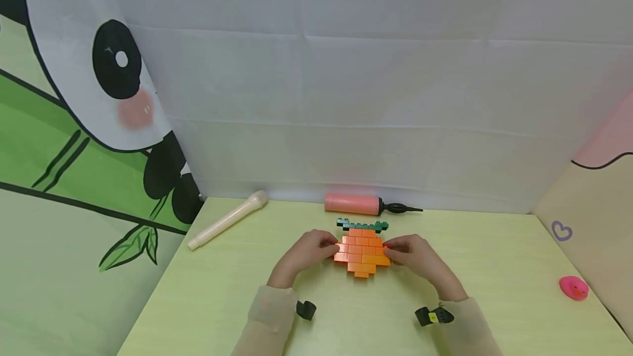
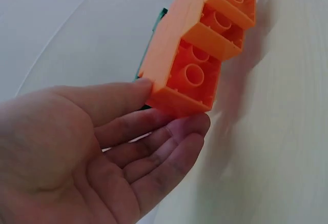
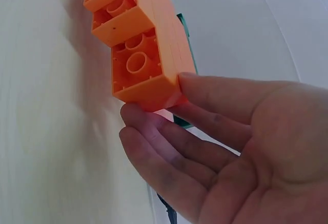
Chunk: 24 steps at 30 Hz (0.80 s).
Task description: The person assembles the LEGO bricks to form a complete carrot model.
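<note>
Between both hands is a carrot shape built of orange toy bricks (image 1: 362, 249), with a strip of green bricks (image 1: 363, 226) across its far end. My left hand (image 1: 309, 250) pinches its left edge, thumb on the top face and fingers beneath. My right hand (image 1: 414, 254) pinches the opposite edge in the same manner. In the left wrist view the hollow undersides of the orange bricks (image 2: 192, 75) show, stepped toward the narrow end. The right wrist view shows the orange build (image 3: 138, 65) held with a shadow on the table beside it.
A pink hand pump (image 1: 353, 204) with a black nozzle lies behind the bricks, along the wall. To the back left lies a cream-coloured tube (image 1: 227, 220). A pink rubber duck (image 1: 573, 288) sits near the right edge of the pale table (image 1: 198, 301).
</note>
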Available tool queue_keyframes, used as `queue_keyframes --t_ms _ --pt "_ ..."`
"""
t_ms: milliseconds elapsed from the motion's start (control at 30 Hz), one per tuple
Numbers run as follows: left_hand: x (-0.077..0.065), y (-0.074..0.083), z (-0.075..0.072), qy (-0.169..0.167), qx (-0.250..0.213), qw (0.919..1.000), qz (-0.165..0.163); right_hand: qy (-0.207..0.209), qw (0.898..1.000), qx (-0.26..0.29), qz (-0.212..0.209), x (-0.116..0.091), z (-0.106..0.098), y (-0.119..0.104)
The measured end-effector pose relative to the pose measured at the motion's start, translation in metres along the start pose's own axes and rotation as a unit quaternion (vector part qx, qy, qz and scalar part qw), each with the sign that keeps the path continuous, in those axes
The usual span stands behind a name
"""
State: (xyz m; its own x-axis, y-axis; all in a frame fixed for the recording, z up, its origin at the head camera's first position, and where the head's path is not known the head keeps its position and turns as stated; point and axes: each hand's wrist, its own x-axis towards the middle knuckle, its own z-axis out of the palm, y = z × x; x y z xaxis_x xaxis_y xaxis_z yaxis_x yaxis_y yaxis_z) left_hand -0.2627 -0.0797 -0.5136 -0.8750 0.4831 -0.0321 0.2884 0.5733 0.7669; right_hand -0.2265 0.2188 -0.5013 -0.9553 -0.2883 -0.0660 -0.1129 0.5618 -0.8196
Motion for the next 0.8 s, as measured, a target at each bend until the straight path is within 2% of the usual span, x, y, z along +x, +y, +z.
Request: queue_keyframes --t_ms 233,333,467,800 --pt "0.001 -0.001 0.005 0.012 0.009 0.9991 -0.039 0.025 0.998 -0.019 0.061 0.007 0.013 0.003" --pt "0.001 -0.001 0.006 0.019 0.012 0.9984 -0.052 0.028 0.997 -0.028 0.069 0.007 0.016 0.001" --pt "0.0 0.002 0.006 0.029 0.018 0.9979 -0.055 0.029 0.997 -0.036 0.064 0.007 0.018 -0.001" --pt "-0.001 0.01 0.009 0.043 0.017 0.9958 -0.079 0.031 0.997 -0.02 0.073 0.007 0.019 -0.001"
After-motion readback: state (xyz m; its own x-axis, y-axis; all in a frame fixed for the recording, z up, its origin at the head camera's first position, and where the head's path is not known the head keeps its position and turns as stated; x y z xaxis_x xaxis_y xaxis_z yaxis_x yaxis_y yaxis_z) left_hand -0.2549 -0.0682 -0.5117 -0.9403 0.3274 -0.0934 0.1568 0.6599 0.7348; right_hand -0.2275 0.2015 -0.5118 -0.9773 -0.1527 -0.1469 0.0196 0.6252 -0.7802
